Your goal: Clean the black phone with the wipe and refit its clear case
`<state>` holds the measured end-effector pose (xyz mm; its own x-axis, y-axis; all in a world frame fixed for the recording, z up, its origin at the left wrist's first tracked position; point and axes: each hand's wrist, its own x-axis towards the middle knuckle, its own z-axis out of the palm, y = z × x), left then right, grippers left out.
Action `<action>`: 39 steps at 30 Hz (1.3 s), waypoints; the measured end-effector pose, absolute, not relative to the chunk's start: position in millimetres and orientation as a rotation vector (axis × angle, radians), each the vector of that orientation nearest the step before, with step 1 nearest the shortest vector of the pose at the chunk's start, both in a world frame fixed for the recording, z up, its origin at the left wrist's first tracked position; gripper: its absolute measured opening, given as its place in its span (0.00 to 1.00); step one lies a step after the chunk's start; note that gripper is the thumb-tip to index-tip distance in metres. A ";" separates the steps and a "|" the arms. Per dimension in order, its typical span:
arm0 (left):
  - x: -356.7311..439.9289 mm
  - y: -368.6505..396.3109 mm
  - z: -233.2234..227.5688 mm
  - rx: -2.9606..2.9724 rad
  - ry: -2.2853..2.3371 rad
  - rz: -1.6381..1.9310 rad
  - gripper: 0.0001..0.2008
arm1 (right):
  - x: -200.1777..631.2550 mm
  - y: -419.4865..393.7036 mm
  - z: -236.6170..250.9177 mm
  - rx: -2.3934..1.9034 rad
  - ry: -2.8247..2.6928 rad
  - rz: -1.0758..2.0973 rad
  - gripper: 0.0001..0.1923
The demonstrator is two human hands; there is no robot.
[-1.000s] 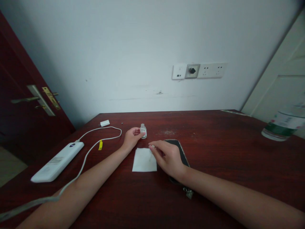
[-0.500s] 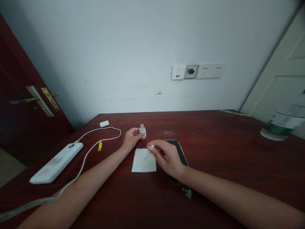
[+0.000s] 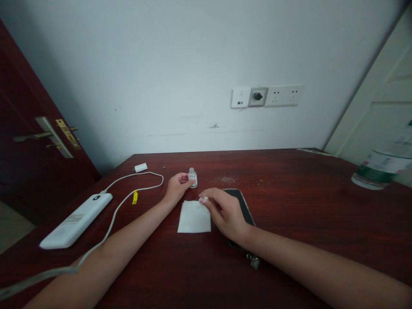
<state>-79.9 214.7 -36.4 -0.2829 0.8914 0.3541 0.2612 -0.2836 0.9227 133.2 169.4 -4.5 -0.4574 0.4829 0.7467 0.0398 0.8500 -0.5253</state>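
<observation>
Small clear glass bottle (image 3: 192,177), upright at mid-desk, pinched by left hand (image 3: 176,188) fingers. Right hand (image 3: 225,212) fingers closed on tiny white piece (image 3: 204,199) over flat square white tissue (image 3: 194,217). Glossy dark-red wood desk (image 3: 305,206); matte pale wall (image 3: 180,64) behind; smooth white power bank (image 3: 77,219) far left.

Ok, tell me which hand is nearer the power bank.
Left. The left hand holds the small bottle, right of the power bank. The right hand is farther right, over the white paper.
</observation>
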 end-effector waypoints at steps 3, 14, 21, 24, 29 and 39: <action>-79.3 214.2 -35.7 1.448 1.462 1.610 0.17 | 131.3 173.9 -7.1 -0.495 -1.978 0.509 0.07; -74.2 209.8 -31.9 1.546 1.519 1.631 0.15 | 130.0 178.4 -5.2 -0.638 -1.896 0.499 0.07; -55.2 187.0 -13.3 2.210 1.619 1.609 0.11 | 135.3 200.0 11.0 -0.636 -1.426 0.724 0.10; -51.0 182.7 -11.1 2.332 1.540 1.599 0.12 | 139.7 208.8 16.4 -0.611 -1.382 0.745 0.10; -50.1 181.5 -12.7 2.377 1.509 1.596 0.14 | 142.5 213.8 15.9 -0.612 -1.397 0.753 0.11; -51.0 182.8 -14.3 2.456 1.519 1.609 0.14 | 140.6 212.6 11.1 -0.607 -1.451 0.770 0.11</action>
<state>-51.0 182.8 -14.3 0.1101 0.5986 0.7934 0.7576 -0.5673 0.3229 140.6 212.6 11.1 -0.0372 0.7712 0.6355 -0.0939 0.6304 -0.7705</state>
